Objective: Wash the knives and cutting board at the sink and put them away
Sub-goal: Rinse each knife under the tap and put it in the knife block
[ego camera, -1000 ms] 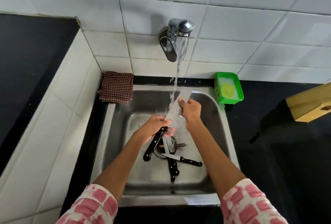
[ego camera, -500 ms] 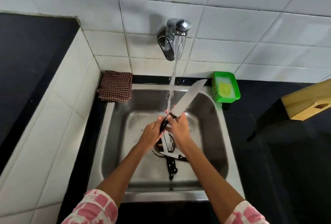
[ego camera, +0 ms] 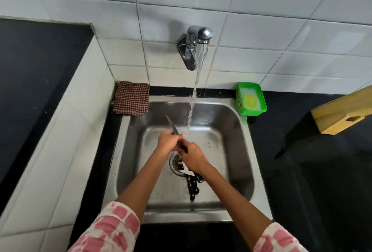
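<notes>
Over the steel sink (ego camera: pixel 239 131), both my hands hold one black-handled knife (ego camera: pixel 171 125) just left of the running water. Its blade sticks out up and to the left from my left hand (ego camera: pixel 167 141), seen edge-on. My right hand (ego camera: pixel 192 158) closes around the handle end, touching the left hand. Other black-handled knives (ego camera: pixel 192 188) lie on the sink floor by the drain, partly hidden under my right wrist. A wooden cutting board (ego camera: pixel 342 113) juts in at the right, above the dark counter.
The wall tap (ego camera: pixel 198 37) runs a steady stream into the basin. A green tub with a yellow sponge (ego camera: pixel 251 99) sits at the sink's back right corner. A checked cloth (ego camera: pixel 131 100) lies at the back left. White tiled ledge on the left.
The knife's blade has swung from pointing up-right under the stream to pointing up-left. My hands have closed together around it.
</notes>
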Motion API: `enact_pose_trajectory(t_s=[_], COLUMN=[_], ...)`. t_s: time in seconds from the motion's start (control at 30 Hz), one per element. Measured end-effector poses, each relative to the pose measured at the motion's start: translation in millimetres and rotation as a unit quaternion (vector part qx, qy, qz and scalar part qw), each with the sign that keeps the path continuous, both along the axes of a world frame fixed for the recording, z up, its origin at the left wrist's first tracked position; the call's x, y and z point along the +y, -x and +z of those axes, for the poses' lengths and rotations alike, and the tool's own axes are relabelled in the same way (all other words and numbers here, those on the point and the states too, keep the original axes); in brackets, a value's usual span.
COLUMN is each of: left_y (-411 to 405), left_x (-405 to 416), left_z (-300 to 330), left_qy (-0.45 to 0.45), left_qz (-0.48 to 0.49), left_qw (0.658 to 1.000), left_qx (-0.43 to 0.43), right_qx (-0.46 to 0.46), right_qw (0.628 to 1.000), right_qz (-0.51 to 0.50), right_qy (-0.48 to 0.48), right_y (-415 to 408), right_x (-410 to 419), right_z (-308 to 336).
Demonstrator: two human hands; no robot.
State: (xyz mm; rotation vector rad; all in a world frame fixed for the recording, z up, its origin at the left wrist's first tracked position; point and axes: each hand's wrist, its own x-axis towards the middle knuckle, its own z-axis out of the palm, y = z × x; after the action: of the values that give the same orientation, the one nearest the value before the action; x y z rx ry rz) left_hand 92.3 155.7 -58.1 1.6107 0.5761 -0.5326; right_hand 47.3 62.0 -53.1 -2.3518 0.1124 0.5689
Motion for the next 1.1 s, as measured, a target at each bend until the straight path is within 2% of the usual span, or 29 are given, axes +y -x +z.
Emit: enact_pose_trajectory(t_s=[0.07, 0.13, 0.23, 0.4, 0.47, 0.57, 0.6, 0.7, 0.73, 0.77, 0.8, 0.87, 0.93, 1.0, 1.1], left_y=[-4, -7, -9, 0, 3, 1, 0, 2, 4, 4, 6, 10, 12, 11, 8], left_x=[-4, -6, -8, -17, -17, -6, -2, 2, 1, 0, 0, -4, -5, -5, 1], left_z=[-7, -10, -20, -23, -25, -28, -25, -7, -1, 0, 3, 14, 21, 22, 14], left_qy=[0.061, 0.130, 0.188, 0.236, 0.215, 0.197, 0.192, 0.085, 0.034, 0.033, 0.071, 0.150, 0.220, 0.250, 0.272], left_qz=[0.073, 0.148, 0.198, 0.203, 0.187, 0.181, 0.174, 0.069, 0.024, 0.002, -0.013, -0.034, -0.079, -0.113, -0.101], left_qw=[0.995, 0.979, 0.958, 0.938, 0.944, 0.952, 0.951, 0.968, 0.980, 0.991, 0.996, 0.988, 0.968, 0.951, 0.947], left_qx=[0.029, 0.051, 0.090, 0.152, 0.166, 0.150, 0.169, 0.224, 0.195, 0.126, 0.053, -0.032, -0.092, -0.143, -0.136], right_qx=[0.006, 0.037, 0.115, -0.004, -0.009, 0.029, 0.032, -0.031, -0.052, -0.069, -0.083, -0.097, -0.101, -0.105, -0.041], right_qw=[0.998, 0.995, 0.991, 0.994, 0.995, 0.999, 0.998, 0.998, 0.998, 0.997, 0.995, 0.991, 0.989, 0.991, 0.998], right_qz=[0.040, 0.080, 0.058, 0.019, 0.023, 0.001, -0.005, 0.011, 0.014, 0.015, 0.014, -0.010, -0.052, -0.063, 0.040], right_qy=[0.044, 0.042, 0.019, 0.109, 0.094, -0.018, -0.053, -0.055, -0.027, 0.014, 0.057, 0.097, 0.090, 0.057, -0.027], right_y=[-4, -10, -20, -38, -50, -65, -68, -70, -71, -72, -73, -78, -83, -88, -87], right_x=[-6, -17, -32, -22, -10, -5, -5, -6, -3, 0, 3, 6, 5, -2, -15], right_z=[14, 34, 68, 79, 78, 79, 80, 77, 77, 77, 78, 80, 83, 88, 102])
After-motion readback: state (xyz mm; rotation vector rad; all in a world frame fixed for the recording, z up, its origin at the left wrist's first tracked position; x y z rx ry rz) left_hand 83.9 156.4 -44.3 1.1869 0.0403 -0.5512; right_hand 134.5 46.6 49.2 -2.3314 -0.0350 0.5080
